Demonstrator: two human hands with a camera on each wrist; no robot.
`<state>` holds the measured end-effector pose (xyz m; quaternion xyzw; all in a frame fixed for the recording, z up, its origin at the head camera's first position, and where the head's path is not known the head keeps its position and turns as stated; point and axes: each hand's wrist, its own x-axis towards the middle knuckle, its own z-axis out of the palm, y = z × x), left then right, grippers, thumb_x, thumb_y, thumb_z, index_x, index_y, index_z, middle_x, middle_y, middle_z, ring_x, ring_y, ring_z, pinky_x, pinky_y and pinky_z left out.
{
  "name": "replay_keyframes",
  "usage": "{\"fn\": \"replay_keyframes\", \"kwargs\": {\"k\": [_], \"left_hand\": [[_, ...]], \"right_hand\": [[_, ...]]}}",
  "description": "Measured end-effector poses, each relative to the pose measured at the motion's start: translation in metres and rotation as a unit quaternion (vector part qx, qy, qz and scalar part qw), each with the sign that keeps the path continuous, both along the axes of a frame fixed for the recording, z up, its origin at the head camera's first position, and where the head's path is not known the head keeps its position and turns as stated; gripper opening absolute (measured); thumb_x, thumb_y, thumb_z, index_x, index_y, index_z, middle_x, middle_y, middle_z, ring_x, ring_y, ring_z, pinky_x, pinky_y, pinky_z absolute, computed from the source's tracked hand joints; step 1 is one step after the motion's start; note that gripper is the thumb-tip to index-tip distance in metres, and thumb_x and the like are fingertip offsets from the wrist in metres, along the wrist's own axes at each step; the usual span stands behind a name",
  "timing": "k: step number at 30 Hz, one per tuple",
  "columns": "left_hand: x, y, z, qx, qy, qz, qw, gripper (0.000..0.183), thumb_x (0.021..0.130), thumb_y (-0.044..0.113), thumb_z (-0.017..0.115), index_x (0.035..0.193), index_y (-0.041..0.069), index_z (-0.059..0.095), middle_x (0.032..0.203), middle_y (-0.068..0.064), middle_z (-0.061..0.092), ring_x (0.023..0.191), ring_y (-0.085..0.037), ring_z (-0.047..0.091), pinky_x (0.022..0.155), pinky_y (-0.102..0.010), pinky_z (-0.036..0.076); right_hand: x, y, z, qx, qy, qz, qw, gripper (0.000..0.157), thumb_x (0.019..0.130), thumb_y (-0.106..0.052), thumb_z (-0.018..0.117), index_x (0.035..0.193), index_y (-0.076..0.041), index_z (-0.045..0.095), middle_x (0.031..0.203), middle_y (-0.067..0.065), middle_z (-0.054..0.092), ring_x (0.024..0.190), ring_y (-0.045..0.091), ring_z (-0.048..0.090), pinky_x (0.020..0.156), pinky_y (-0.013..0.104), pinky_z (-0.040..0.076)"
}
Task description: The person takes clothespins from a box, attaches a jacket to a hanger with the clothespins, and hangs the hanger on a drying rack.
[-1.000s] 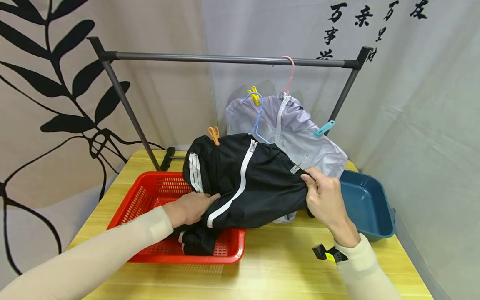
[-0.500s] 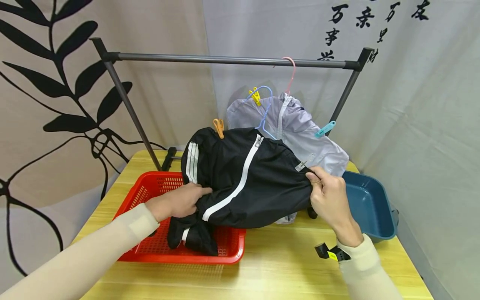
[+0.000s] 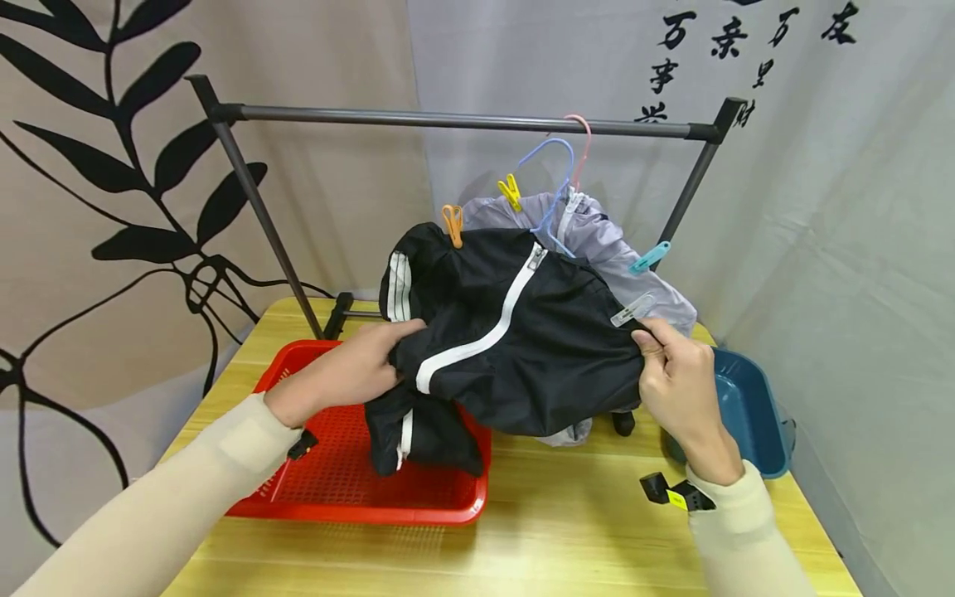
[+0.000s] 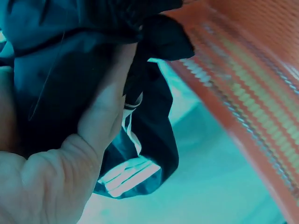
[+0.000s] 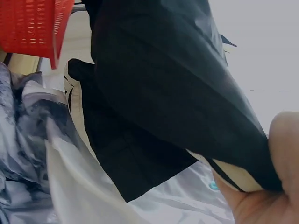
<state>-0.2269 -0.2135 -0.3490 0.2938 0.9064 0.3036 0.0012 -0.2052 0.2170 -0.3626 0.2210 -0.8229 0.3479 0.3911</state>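
A black jacket (image 3: 522, 348) with white stripes and a white zipper is held up over the red basket (image 3: 328, 489). My left hand (image 3: 351, 369) grips its left side, seen close in the left wrist view where the hand (image 4: 70, 154) curls round the dark cloth (image 4: 60, 70). My right hand (image 3: 675, 377) pinches its right edge beside a clear clip (image 3: 632, 308). In the right wrist view the jacket (image 5: 163, 102) hangs from the thumb (image 5: 280, 154). A blue hanger (image 3: 548, 178) sticks out of the collar, with an orange clip (image 3: 452, 224) on the shoulder.
A grey rail (image 3: 455, 121) spans the back of the yellow table (image 3: 552, 531). On it a pink hanger (image 3: 584, 141) carries a pale lilac jacket (image 3: 634, 274) with yellow (image 3: 511, 191) and teal (image 3: 647, 257) clips. A dark blue tub (image 3: 753, 414) sits at right.
Both hands have lifted the black jacket higher and toward the rail; its lower sleeve has risen partly out of the red basket, and the blue hanger's hook now stands near the rail.
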Motion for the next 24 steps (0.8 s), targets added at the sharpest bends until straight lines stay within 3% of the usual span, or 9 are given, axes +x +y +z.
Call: {"fn": "replay_keyframes", "kwargs": {"k": [3, 6, 10, 12, 16, 19, 21, 24], "left_hand": [[0.000, 0.008, 0.009, 0.031, 0.015, 0.023, 0.9992, 0.031, 0.105, -0.001, 0.068, 0.130, 0.016, 0.075, 0.111, -0.006, 0.077, 0.104, -0.025, 0.071, 0.102, -0.050, 0.060], [0.001, 0.017, 0.014, 0.067, 0.017, 0.050, 0.9964, 0.046, 0.102, -0.004, 0.063, 0.144, 0.013, 0.072, 0.127, -0.012, 0.080, 0.113, -0.030, 0.073, 0.109, -0.054, 0.060], [-0.001, 0.034, 0.013, 0.135, 0.011, 0.078, 0.9877, 0.060, 0.096, -0.008, 0.060, 0.152, 0.012, 0.069, 0.143, -0.015, 0.078, 0.124, -0.033, 0.073, 0.116, -0.057, 0.058], [-0.002, 0.046, 0.010, 0.179, 0.006, 0.081, 0.9805, 0.054, 0.098, -0.009, 0.062, 0.148, 0.011, 0.069, 0.142, -0.015, 0.077, 0.125, -0.033, 0.071, 0.117, -0.056, 0.057], [-0.007, 0.072, 0.000, 0.249, -0.019, 0.077, 0.9653, 0.048, 0.104, -0.006, 0.068, 0.150, 0.007, 0.064, 0.147, -0.018, 0.073, 0.136, -0.035, 0.067, 0.125, -0.057, 0.052], [-0.013, 0.088, -0.010, 0.272, -0.052, 0.071, 0.9584, 0.052, 0.107, -0.001, 0.073, 0.155, 0.007, 0.056, 0.154, -0.020, 0.068, 0.144, -0.037, 0.063, 0.131, -0.058, 0.048], [-0.020, 0.096, -0.016, 0.268, -0.072, 0.057, 0.9590, 0.058, 0.107, 0.003, 0.076, 0.159, 0.007, 0.049, 0.158, -0.021, 0.064, 0.149, -0.039, 0.061, 0.134, -0.059, 0.045], [-0.035, 0.103, -0.024, 0.240, -0.085, 0.026, 0.9666, 0.077, 0.104, 0.007, 0.085, 0.166, 0.006, 0.039, 0.165, -0.020, 0.058, 0.154, -0.040, 0.057, 0.139, -0.060, 0.041]], "right_hand": [[0.000, 0.002, 0.005, -0.004, 0.010, -0.005, 1.000, 0.014, 0.111, 0.005, 0.069, 0.101, 0.002, 0.078, 0.061, 0.002, 0.045, 0.053, 0.000, 0.035, 0.052, 0.023, 0.029], [0.000, 0.004, 0.010, -0.001, 0.019, -0.008, 1.000, 0.013, 0.110, 0.006, 0.069, 0.102, 0.002, 0.078, 0.059, 0.000, 0.042, 0.052, -0.001, 0.032, 0.051, 0.024, 0.028], [0.001, 0.007, 0.016, 0.004, 0.022, -0.012, 1.000, 0.013, 0.110, 0.007, 0.069, 0.106, 0.004, 0.080, 0.061, 0.003, 0.046, 0.054, 0.001, 0.036, 0.054, 0.024, 0.031], [0.001, 0.008, 0.019, 0.009, 0.018, -0.015, 1.000, 0.013, 0.112, 0.006, 0.068, 0.107, 0.005, 0.080, 0.062, 0.005, 0.048, 0.054, 0.002, 0.037, 0.055, 0.024, 0.031], [0.001, 0.009, 0.024, 0.023, 0.014, -0.021, 0.999, 0.016, 0.114, 0.002, 0.065, 0.107, 0.004, 0.079, 0.068, 0.010, 0.055, 0.056, 0.006, 0.039, 0.056, 0.023, 0.031], [0.000, 0.010, 0.027, 0.034, 0.021, -0.027, 0.999, 0.017, 0.115, 0.001, 0.065, 0.107, 0.004, 0.078, 0.069, 0.011, 0.058, 0.056, 0.009, 0.041, 0.058, 0.021, 0.032], [-0.002, 0.010, 0.028, 0.037, 0.028, -0.031, 0.998, 0.017, 0.116, 0.000, 0.064, 0.106, 0.004, 0.079, 0.069, 0.012, 0.060, 0.056, 0.011, 0.043, 0.059, 0.021, 0.033], [-0.003, 0.010, 0.028, 0.038, 0.036, -0.037, 0.998, 0.018, 0.116, 0.000, 0.064, 0.107, 0.004, 0.079, 0.071, 0.014, 0.065, 0.056, 0.015, 0.047, 0.061, 0.020, 0.034]]}}
